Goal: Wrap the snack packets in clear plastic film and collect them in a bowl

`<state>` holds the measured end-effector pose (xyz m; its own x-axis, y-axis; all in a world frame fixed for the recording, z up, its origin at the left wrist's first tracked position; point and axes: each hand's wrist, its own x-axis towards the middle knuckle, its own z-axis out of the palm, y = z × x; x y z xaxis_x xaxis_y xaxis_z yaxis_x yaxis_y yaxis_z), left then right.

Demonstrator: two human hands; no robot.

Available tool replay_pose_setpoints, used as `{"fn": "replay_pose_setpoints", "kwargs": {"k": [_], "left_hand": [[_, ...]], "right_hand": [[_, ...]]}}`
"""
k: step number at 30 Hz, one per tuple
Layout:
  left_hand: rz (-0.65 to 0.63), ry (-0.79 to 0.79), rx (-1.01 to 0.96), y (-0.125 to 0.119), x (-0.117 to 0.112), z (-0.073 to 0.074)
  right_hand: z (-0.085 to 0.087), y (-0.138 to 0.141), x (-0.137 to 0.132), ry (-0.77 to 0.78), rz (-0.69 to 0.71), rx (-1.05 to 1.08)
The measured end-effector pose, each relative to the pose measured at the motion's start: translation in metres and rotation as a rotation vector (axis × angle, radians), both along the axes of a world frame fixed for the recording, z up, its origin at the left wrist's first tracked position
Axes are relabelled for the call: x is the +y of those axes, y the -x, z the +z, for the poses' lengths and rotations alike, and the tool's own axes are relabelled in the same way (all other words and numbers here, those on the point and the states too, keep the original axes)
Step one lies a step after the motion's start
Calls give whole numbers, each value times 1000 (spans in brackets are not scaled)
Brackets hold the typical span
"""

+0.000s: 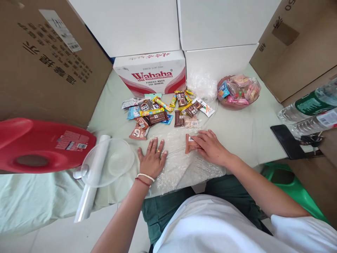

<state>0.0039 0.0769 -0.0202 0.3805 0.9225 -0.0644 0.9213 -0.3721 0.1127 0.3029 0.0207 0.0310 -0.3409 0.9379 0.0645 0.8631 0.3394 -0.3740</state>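
Note:
My left hand [153, 159] lies flat with its fingers spread, pressing on the left part of a sheet of clear plastic film [176, 168]. My right hand [214, 148] is over the film's right part, its fingers closed on the right end of a small brown snack packet [188, 143]. Just beyond both hands is a loose pile of wrapped snacks, among them a dark brown bar [157, 118], a cocoa packet [193, 108], a yellow stick packet [162, 104] and a pink-brown packet [138, 132].
On the left, a clear round lid [119, 158] overlaps a roll of film [88, 196] beside a red plastic stool [63, 135]. A bowl of snacks [231, 103] stands back right. Boxes, including a Wahaha carton [155, 75], border the table. Bottles [302, 109] and a phone [285, 140] lie right.

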Motion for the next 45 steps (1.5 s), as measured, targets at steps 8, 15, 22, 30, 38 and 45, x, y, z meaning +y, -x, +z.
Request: {"fn": "replay_pose_setpoints", "kwargs": {"k": [8,15,22,30,38,45], "left_hand": [[-15,-178,-168,12,-3,-2],[-463,-226,-327,57,-24,-10],[-426,70,-455,77,-54,-2],[211,-58,-776,40,-40,-4],[438,-696,-562,26,-61,3],[-208,-262,-430,-24,-67,18]], "right_hand": [[2,49,20,122,229,-53],[-7,-12,-63,-65,153,345],[-42,-33,-98,-11,65,344],[-13,-40,-23,145,-15,510],[35,-23,53,137,-245,-122],[24,48,110,130,37,-239]]}}
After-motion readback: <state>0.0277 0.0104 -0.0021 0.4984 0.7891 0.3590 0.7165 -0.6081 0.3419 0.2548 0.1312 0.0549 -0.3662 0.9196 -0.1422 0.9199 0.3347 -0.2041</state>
